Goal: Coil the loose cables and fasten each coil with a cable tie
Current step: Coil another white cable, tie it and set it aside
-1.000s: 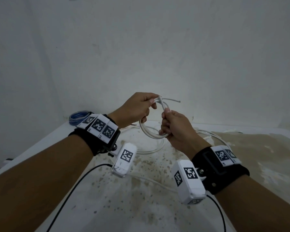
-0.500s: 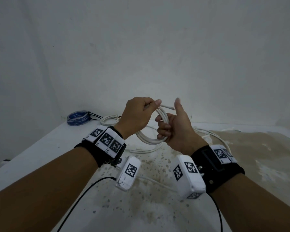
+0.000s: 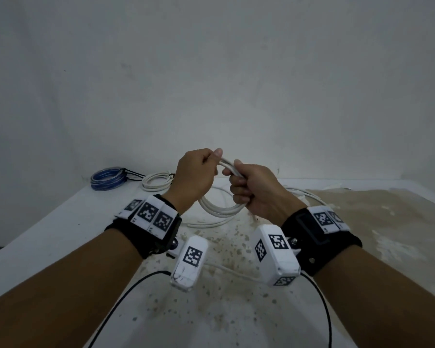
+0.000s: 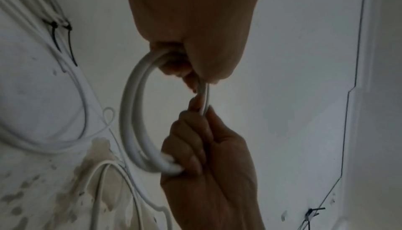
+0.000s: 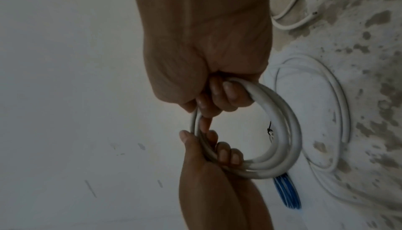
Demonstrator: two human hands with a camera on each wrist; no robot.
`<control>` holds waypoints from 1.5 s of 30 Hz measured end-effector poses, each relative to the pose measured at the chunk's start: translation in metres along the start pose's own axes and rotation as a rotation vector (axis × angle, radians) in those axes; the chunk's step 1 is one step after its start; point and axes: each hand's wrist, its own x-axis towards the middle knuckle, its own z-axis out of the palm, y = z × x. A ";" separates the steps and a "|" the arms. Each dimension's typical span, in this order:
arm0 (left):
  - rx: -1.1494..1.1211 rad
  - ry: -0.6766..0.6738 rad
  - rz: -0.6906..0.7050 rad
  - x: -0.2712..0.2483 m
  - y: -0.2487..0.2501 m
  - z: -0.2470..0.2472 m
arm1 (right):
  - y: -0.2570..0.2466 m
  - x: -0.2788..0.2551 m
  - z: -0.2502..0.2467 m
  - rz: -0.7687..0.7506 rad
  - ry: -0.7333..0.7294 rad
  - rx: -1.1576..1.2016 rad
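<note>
Both fists were clamped on the white cable coil [image 3: 220,209] at mid-frame, above the table [image 3: 60,234]: left hand [image 3: 194,177] pinching its top, right hand [image 3: 254,189] wrapped round its side. Blue coil [image 3: 108,178] and tied white coil [image 3: 156,183] lay at left.

No readable text, brands or numbers anywhere; only black-and-white square code markers [image 3: 150,212] on wristbands and wrist camera housings [image 3: 192,255].

Black wristbands [image 3: 146,237], white tagged cameras [image 3: 190,262]
</note>
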 end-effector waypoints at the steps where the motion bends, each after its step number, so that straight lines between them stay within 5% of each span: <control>1: -0.003 -0.105 -0.007 0.001 0.002 -0.004 | -0.001 0.000 -0.003 0.012 0.004 -0.029; 4: 0.059 -0.386 0.030 0.004 0.011 -0.015 | -0.003 -0.002 -0.010 0.050 0.011 -0.132; 7: 0.176 -0.470 0.070 0.001 0.017 -0.018 | -0.003 -0.004 -0.009 0.062 0.039 -0.179; 22: 0.234 -0.288 0.236 -0.002 0.012 -0.008 | 0.001 -0.003 -0.007 0.038 0.090 -0.167; 31: -0.225 -0.320 -0.208 -0.011 0.004 -0.005 | -0.005 0.004 -0.009 0.021 0.046 -0.333; 45: -0.153 -0.146 -0.133 0.024 -0.012 0.014 | -0.012 0.045 -0.022 0.043 -0.011 -0.138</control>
